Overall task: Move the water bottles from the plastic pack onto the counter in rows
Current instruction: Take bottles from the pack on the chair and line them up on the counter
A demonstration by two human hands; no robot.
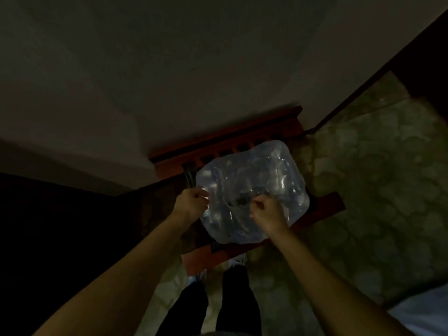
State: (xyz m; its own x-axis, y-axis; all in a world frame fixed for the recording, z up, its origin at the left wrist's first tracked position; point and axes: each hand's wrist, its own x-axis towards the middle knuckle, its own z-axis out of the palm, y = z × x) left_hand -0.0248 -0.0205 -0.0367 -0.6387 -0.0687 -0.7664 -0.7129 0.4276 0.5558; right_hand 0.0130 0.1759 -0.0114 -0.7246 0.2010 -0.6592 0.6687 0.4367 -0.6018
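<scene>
A clear plastic pack (pixel 264 170) of water bottles rests on the seat of a red wooden chair (pixel 324 207). The bottles inside show only as blurred glints through the wrap. My left hand (pixel 191 202) is closed on the wrap at the pack's left edge. My right hand (pixel 266 212) pinches the wrap near the pack's middle, beside a dark tear or hole in the film. The scene is dim and slightly blurred.
The chair's slatted back (pixel 225 144) stands against a plain wall. A patterned pale floor (pixel 375 190) spreads to the right. Dark furniture fills the left side. My legs in dark trousers (pixel 232 301) stand just before the chair. A pale blue-white surface (pixel 426 311) sits at bottom right.
</scene>
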